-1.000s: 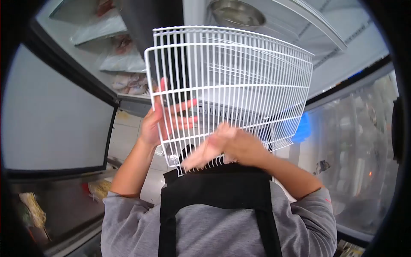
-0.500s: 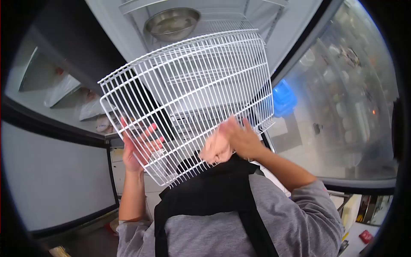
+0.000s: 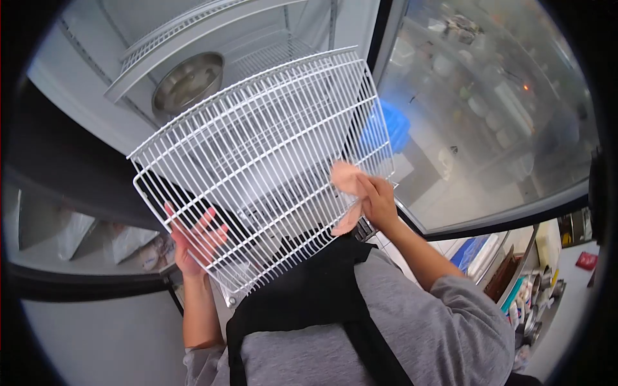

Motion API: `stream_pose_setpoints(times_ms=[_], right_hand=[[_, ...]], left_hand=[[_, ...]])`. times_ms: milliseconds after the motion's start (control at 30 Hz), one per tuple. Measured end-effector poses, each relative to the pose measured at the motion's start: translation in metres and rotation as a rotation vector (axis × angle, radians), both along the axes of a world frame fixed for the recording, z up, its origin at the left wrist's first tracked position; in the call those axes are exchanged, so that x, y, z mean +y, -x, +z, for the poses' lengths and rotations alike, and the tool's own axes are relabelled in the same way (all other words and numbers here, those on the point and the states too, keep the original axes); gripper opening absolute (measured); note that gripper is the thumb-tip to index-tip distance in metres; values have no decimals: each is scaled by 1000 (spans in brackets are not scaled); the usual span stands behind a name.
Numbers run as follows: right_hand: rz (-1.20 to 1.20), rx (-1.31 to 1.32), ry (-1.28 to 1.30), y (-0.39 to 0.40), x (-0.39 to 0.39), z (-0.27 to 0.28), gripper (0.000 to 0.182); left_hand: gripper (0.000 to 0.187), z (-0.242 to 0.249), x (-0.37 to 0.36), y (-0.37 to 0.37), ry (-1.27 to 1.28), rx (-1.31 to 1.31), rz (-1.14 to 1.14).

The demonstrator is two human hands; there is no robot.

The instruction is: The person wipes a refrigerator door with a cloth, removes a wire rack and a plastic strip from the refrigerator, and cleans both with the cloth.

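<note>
A white wire shelf [image 3: 270, 154] is tilted in front of my body, its lower edge near my black apron. My left hand [image 3: 191, 252] holds it at the lower left corner, with fingers spread behind the wires. In my right hand [image 3: 378, 201] is a peach-coloured cloth [image 3: 347, 178], pinched in closed fingers. The cloth lies against the wires at the shelf's right side, one part hanging down.
Ahead stands an open fridge with a metal bowl [image 3: 188, 83] on an inner rack. A glass door [image 3: 489, 128] is on the right, a blue container [image 3: 386, 125] beside it. Bagged items [image 3: 129, 241] sit on a shelf at left. Utensils [image 3: 531, 302] lie at lower right.
My right hand has moved up and right, and the cloth has opened out from a bunch. The view has turned, so the fridge and bowl appear further left.
</note>
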State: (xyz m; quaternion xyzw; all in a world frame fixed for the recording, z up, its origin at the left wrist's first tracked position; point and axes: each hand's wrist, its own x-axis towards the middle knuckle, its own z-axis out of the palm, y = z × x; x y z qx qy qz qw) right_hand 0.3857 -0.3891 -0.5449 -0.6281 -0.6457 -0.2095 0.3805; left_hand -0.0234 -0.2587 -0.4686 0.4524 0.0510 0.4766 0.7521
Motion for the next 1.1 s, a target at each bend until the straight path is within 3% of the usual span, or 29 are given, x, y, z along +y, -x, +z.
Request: stream_pose_setpoints(times_ms=[100,233,300,333,400,500,567,633,667,733,767,833,933,1033,1100], right_hand=[[-157,208,-44,-22,9,-6,55],[-230,460,-488,-43,82,121,49],[-325,203,-710,-68,109,166,39],[-339,199,-715,-73,109,177,39],[-433,91,-561,-83,102,187,29],[-386,180,-494,-97,62,141,18],[-521,-19,-128,-86,9,90,25],[-536,448,20,-73,-26,33,37],[-539,443,17,-74,-35,27,37],[-452,706,150,-76,-49,25,47],[-458,613,25,-90,-35,31,49],[-429,609,-141,-89,-6,99,51],[-475,574,-192,-99,18,174,53],[-264,653,116,-104,10,176,48],[-288,761,551,-86,-30,158,49]], left_hand=[[57,3,5,1,-26,-15,-57],[55,7,12,1,-54,-40,-157],[55,7,16,1,-55,-61,-208],[55,7,17,1,-58,-66,-229],[55,7,20,0,-71,-71,-256],[55,5,25,-1,-94,-84,-262],[56,5,25,-1,-115,-68,-240],[56,7,22,-3,-112,-44,-199],[57,7,22,-4,-115,-46,-194],[56,10,23,-6,-121,-45,-218],[56,12,22,-6,-94,-55,-229],[56,13,23,-5,-60,-55,-262],[55,13,29,-6,-77,-83,-356],[54,8,31,-6,-4,-159,-316],[54,13,31,-8,-29,-170,-365]])
